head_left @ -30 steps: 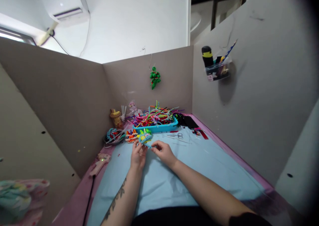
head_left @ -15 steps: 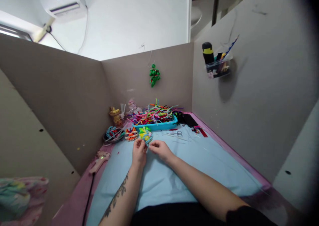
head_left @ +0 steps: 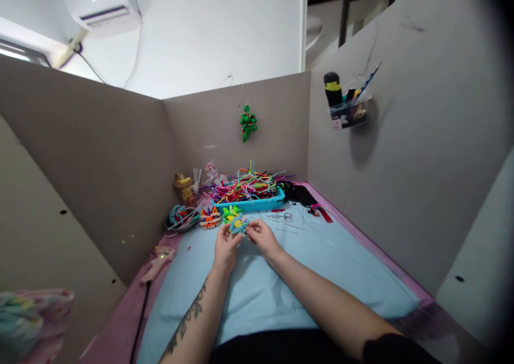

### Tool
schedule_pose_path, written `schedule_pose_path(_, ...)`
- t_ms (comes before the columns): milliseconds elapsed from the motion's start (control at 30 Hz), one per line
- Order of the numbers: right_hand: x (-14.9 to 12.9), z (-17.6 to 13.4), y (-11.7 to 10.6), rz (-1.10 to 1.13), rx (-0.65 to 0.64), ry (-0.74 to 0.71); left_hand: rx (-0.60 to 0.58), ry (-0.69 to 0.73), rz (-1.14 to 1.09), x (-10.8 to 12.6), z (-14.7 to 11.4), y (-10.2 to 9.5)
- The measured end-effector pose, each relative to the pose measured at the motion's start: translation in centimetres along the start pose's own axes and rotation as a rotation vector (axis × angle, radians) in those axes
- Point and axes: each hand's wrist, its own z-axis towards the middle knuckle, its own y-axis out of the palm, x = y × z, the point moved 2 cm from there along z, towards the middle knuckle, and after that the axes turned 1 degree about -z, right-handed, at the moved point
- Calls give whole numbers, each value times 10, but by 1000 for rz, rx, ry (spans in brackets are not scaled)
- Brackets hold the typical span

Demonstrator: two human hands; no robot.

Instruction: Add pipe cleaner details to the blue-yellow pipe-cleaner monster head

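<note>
A light-blue pipe-cleaner flower with a yellow middle [head_left: 238, 224] is held up between my two hands, above the blue cloth. My left hand [head_left: 227, 244] pinches its lower left side with thumb and fingers. At its right edge my right hand [head_left: 260, 236] grips it between thumb and fingertips. Just behind the flower is a bright green and yellow pipe-cleaner piece [head_left: 231, 212], partly covered by it. To the left of that sits an orange, white and dark blue pipe-cleaner piece [head_left: 210, 219].
A blue tray [head_left: 265, 204] heaped with coloured pipe cleaners stands at the back. Scissors [head_left: 287, 217] lie right of my hands. On the left are a dark bowl [head_left: 180, 226] of pieces and a pink glue gun [head_left: 159, 265]. Grey panels [head_left: 236, 139] enclose the table.
My right hand has come up to the flower's right edge and closed on it. The flower has turned so its yellow middle shows more fully, and my left hand has shifted slightly.
</note>
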Motion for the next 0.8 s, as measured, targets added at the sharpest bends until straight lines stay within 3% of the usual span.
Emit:
schedule_pose_path(567,-16,-3,-6,25,-87,-87,-40,-29,-191,15,10,-12)
schedule_pose_path(800,-29,-21,-3,-224,-124,-353,1,22,-168,18,11,-13)
